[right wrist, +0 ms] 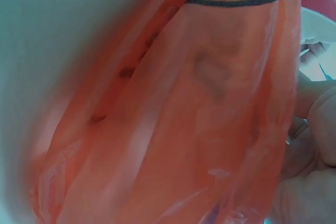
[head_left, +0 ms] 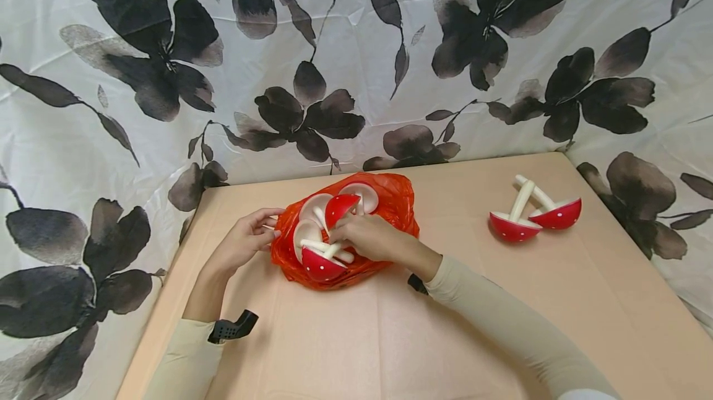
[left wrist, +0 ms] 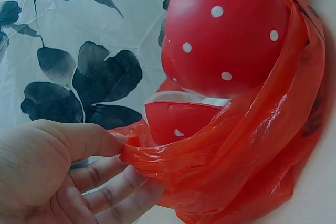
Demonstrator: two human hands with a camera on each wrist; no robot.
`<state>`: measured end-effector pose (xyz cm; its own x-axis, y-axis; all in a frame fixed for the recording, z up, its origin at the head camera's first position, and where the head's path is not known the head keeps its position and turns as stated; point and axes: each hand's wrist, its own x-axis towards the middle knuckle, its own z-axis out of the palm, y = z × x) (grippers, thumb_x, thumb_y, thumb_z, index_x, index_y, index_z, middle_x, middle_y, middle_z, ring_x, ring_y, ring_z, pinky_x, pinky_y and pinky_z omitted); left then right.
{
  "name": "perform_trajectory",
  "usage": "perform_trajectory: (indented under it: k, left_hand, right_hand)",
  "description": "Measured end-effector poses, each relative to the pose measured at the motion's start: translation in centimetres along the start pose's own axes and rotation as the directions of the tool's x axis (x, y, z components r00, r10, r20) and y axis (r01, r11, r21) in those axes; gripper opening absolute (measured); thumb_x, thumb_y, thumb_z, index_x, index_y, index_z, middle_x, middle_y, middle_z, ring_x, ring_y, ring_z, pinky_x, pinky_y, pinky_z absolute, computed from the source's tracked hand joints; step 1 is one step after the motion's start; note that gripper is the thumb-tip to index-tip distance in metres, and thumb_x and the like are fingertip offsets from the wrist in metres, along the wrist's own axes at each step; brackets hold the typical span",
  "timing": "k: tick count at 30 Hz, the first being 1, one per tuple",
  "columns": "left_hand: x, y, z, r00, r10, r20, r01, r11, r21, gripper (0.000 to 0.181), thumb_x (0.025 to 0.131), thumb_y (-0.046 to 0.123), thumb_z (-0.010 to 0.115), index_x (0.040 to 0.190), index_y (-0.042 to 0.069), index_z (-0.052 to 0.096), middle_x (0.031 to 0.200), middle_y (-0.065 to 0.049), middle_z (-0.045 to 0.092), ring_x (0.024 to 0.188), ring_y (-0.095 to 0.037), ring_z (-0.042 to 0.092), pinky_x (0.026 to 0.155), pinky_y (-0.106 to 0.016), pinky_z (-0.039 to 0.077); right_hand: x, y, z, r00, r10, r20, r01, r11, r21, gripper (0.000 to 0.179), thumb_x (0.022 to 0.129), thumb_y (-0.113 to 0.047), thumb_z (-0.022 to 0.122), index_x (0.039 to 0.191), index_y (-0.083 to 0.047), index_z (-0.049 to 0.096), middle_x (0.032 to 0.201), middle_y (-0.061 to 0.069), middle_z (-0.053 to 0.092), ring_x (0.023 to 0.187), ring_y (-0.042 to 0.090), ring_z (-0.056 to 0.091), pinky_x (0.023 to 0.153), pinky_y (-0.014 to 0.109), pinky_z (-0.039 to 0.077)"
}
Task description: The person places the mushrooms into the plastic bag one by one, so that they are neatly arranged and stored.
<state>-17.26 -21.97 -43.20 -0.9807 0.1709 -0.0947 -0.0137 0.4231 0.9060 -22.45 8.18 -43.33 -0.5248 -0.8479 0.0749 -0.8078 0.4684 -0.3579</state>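
A crumpled red plastic bag (head_left: 398, 202) lies on the table with several red, white-dotted toy mushrooms in its mouth. My left hand (head_left: 245, 240) is at the bag's left side; in the left wrist view its thumb and forefinger pinch the thin bag edge (left wrist: 142, 153). Reaching over the bag from the right, my right hand (head_left: 370, 238) has curled fingertips around the stem of a mushroom (head_left: 323, 265) whose cap faces the front. That large dotted cap (left wrist: 226, 35) rises above the bag edge in the left wrist view. Another mushroom's red cap (head_left: 341, 207) is just behind the right fingers.
Two more toy mushrooms, one cap (head_left: 514, 228) in front and another cap (head_left: 559, 214) behind, lie on the right of the tan table (head_left: 445, 332) with stems up. A white floral cloth (head_left: 390, 47) hangs along the back and sides.
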Motion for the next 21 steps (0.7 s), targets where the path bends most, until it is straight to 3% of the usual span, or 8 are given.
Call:
perform_trajectory:
  k: [8,16,21]
  left_hand:
    - [0.13,-0.03,0.02,1.000,-0.001,0.003,0.001,1.000,-0.004,0.045,0.098,-0.001,0.056,0.143,0.005,0.053,0.118,-0.028,0.060,0.095,-0.027,0.069,0.076,-0.032,0.062]
    - [0.16,-0.01,0.07,1.000,0.004,0.009,-0.004,1.000,-0.024,0.045,0.099,0.001,0.058,0.143,0.005,0.052,0.118,-0.028,0.061,0.094,-0.025,0.070,0.077,-0.035,0.063]
    - [0.15,-0.08,0.15,1.000,0.000,0.008,0.000,1.000,-0.028,0.045,0.099,0.002,0.060,0.143,0.004,0.053,0.118,-0.029,0.060,0.093,-0.026,0.070,0.076,-0.036,0.063]
  right_hand:
    - [0.11,0.56,-0.26,0.998,0.070,-0.011,-0.069,0.997,0.024,0.030,0.091,-0.017,0.075,0.120,-0.023,0.076,0.118,-0.008,0.073,0.118,0.015,0.064,0.093,0.037,0.058]
    - [0.11,0.48,0.03,0.995,0.097,-0.015,-0.098,0.995,-0.028,0.017,0.090,-0.022,0.077,0.105,-0.028,0.079,0.106,-0.008,0.069,0.096,0.012,0.060,0.066,0.031,0.054]
    - [-0.05,0.50,0.31,0.995,0.098,0.019,-0.097,0.994,-0.050,0.017,0.087,-0.023,0.080,0.104,-0.027,0.079,0.110,-0.005,0.067,0.095,0.014,0.060,0.065,0.030,0.053]
